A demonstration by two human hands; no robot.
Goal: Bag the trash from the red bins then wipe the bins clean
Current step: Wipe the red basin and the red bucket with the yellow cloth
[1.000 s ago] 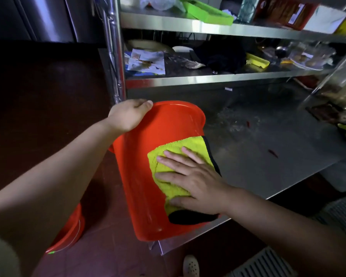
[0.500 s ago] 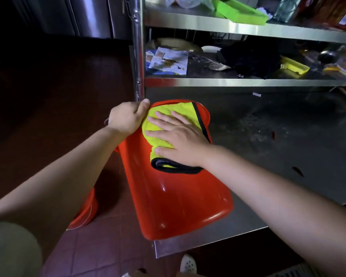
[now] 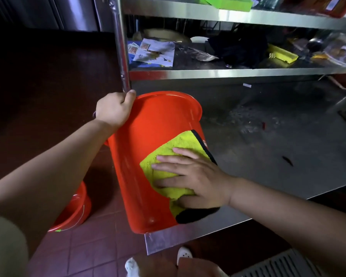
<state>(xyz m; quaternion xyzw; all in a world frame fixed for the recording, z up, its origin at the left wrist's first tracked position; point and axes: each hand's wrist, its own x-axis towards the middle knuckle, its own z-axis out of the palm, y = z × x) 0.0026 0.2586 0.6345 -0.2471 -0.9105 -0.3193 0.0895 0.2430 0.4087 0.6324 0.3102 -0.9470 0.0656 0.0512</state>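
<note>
Bin (image 3: 144,156) glossy red (tipped sideways) under yellow-green cloth (image 3: 174,148).

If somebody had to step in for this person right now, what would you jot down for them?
Left hand grips the rim of the red bin, which lies on its side at the steel table corner. Right hand presses the yellow cloth flat on the bin's outer wall, fingers straight.
Done: this bin looks emptied; outside wipe under way.
Left: finish wiping it. A second red bin stands on the floor; its state is unclear.
</note>
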